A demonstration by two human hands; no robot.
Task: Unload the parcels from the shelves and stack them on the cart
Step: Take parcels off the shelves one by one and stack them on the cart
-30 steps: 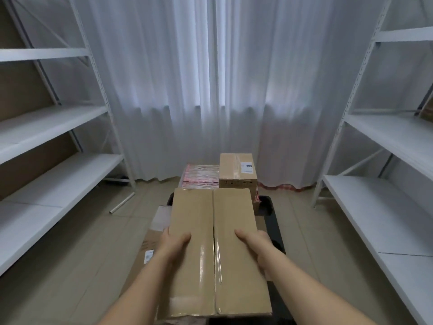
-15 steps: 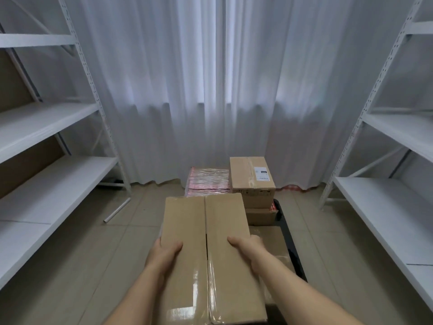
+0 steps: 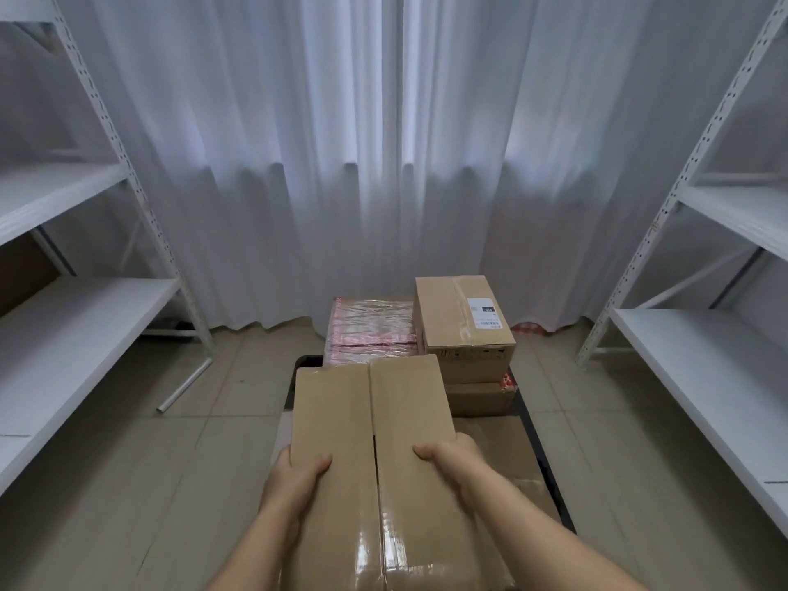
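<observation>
At six o'clock, above the black cart [image 3: 535, 432]: long taped box [image 3: 375, 424], left hand [image 3: 296, 473] and right hand [image 3: 454, 462] clamped on its sides, thumbs on top. Labelled box [image 3: 462, 322] stacked at twelve.

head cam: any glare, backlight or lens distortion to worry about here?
Head view: backlit by the curtain; glare on the tape at the near end of the held box; wide-angle bend in the shelf posts; the box label is too small to read.
</observation>
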